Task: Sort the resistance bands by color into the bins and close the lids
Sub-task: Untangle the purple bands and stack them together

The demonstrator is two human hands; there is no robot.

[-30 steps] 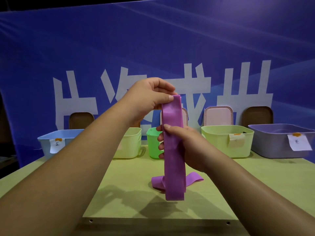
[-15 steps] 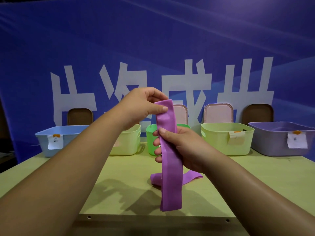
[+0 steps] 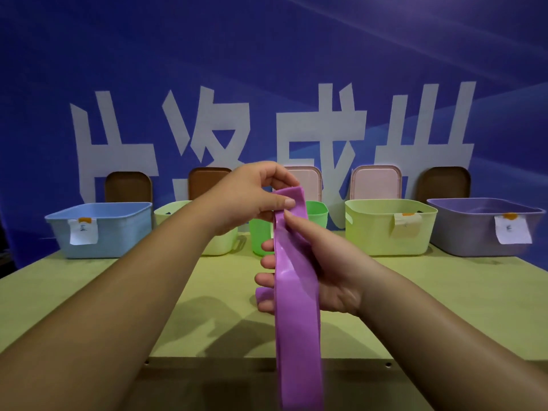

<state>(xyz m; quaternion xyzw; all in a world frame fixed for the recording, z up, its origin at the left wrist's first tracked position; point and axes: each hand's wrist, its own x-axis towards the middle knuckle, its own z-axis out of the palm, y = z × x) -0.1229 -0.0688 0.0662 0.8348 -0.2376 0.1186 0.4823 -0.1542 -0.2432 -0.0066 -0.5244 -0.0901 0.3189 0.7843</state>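
A long purple resistance band (image 3: 298, 315) hangs upright in front of me, its lower end below the table's front edge. My left hand (image 3: 252, 197) pinches its top end between thumb and fingers. My right hand (image 3: 314, 262) grips the band just below, fingers curled round it from behind. A second purple band (image 3: 262, 293) lies on the table, mostly hidden behind my right hand. Five open bins stand in a row at the back: blue (image 3: 100, 229), pale yellow-green (image 3: 221, 243), small green (image 3: 317, 212), yellow-green (image 3: 391, 226), purple (image 3: 486, 226).
Lids lean upright against the blue banner behind the bins: brown (image 3: 128, 186), brown (image 3: 207, 180), pink (image 3: 308, 180), pink (image 3: 376, 182), brown (image 3: 444, 183). Paper labels hang on the blue, yellow-green and purple bins. The yellow-green table (image 3: 444, 307) ends at a near edge with screw holes.
Both hands have come lower and nearer to me with the purple band. Its lower end has dropped from above the table to below the front edge.
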